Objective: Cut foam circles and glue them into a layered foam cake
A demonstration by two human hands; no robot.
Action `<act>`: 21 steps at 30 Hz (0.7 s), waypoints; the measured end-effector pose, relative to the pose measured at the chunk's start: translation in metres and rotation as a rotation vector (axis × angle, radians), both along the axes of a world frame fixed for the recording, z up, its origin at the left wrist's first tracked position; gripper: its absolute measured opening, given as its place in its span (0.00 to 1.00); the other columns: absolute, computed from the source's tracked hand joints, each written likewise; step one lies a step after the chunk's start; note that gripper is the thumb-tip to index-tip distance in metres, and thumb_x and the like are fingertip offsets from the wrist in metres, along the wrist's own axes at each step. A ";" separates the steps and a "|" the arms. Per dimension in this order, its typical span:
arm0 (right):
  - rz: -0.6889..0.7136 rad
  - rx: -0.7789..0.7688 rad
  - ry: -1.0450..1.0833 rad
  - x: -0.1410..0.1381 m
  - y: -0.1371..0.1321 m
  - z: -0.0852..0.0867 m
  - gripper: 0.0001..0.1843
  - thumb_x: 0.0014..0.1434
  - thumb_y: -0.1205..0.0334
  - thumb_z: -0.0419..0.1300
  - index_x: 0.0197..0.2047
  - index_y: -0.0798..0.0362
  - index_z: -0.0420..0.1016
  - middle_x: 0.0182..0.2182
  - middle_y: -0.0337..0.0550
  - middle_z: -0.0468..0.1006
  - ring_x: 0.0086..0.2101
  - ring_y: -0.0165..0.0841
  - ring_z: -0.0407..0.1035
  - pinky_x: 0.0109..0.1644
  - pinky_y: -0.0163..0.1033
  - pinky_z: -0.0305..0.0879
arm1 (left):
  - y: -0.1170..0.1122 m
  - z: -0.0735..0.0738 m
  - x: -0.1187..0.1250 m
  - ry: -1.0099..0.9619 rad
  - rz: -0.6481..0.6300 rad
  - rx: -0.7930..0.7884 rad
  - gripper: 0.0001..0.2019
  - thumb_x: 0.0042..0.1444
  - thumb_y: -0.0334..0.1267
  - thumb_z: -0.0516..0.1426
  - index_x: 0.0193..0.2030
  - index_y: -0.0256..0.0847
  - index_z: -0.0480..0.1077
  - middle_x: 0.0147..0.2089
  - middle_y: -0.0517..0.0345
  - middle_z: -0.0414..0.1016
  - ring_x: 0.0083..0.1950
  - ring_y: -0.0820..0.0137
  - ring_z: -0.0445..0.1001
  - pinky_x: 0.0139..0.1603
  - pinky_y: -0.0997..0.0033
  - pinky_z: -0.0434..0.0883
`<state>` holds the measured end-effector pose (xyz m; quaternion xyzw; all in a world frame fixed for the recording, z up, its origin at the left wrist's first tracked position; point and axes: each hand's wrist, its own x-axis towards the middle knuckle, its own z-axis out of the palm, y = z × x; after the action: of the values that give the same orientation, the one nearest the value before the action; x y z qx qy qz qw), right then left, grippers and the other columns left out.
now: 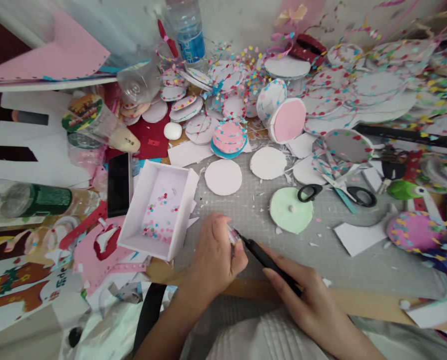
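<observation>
The left hand (214, 255) partly hides a small piece (231, 233).

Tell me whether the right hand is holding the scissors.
No, the right hand grips a slim black tool while the scissors lie beyond it.

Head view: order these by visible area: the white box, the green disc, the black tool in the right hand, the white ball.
1. White box
2. Green disc and black tool, unranked: the right hand covers part of the tool
3. White ball
</observation>
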<state>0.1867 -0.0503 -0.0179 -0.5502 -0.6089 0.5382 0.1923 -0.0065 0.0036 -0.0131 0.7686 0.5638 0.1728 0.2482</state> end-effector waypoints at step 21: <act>-0.002 0.034 -0.097 -0.004 -0.005 0.002 0.24 0.68 0.57 0.49 0.66 0.45 0.61 0.58 0.41 0.74 0.57 0.39 0.68 0.58 0.44 0.69 | 0.000 -0.002 0.000 -0.016 0.005 -0.026 0.14 0.60 0.36 0.46 0.51 0.32 0.56 0.48 0.39 0.64 0.49 0.55 0.67 0.49 0.50 0.69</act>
<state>0.1828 -0.0557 -0.0157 -0.5728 -0.6260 0.5004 0.1721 -0.0060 0.0041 -0.0148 0.7624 0.5661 0.1720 0.2623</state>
